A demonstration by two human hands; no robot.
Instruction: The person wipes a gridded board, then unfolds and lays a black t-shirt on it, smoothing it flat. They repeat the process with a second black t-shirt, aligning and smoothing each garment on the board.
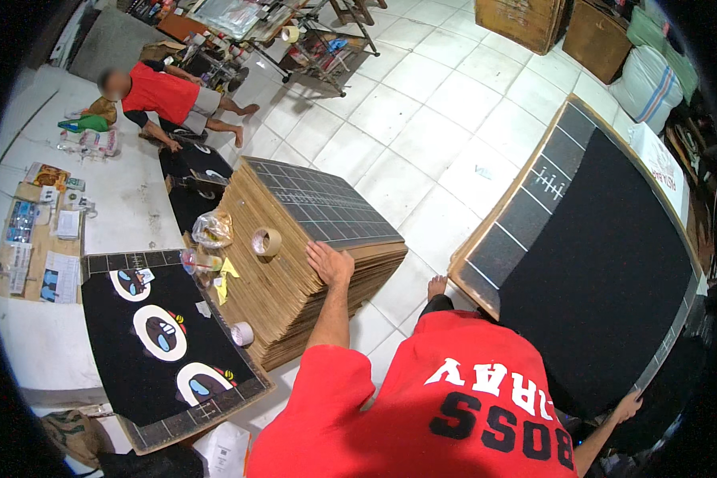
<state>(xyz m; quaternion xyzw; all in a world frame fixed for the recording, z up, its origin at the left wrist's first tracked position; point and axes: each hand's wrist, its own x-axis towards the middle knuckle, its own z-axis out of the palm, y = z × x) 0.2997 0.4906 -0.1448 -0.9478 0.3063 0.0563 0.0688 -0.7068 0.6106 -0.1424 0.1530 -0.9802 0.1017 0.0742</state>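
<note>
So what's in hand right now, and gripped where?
The right hand holds the board with black cloth near its lower-right corner. The left hand appears to hold nothing, resting on the board stack's upper edge.

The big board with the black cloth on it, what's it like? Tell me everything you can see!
The board is big, flat and rectangular, with brown, wood-looking edges and a dark grey face ruled with white lines. Plain black cloth covers most of it, leaving a grey strip bare along its left side. It lies slanted in the picture, on the person's right. The person's right hand grips its lower right edge. Whatever is underneath it is hidden.
</note>
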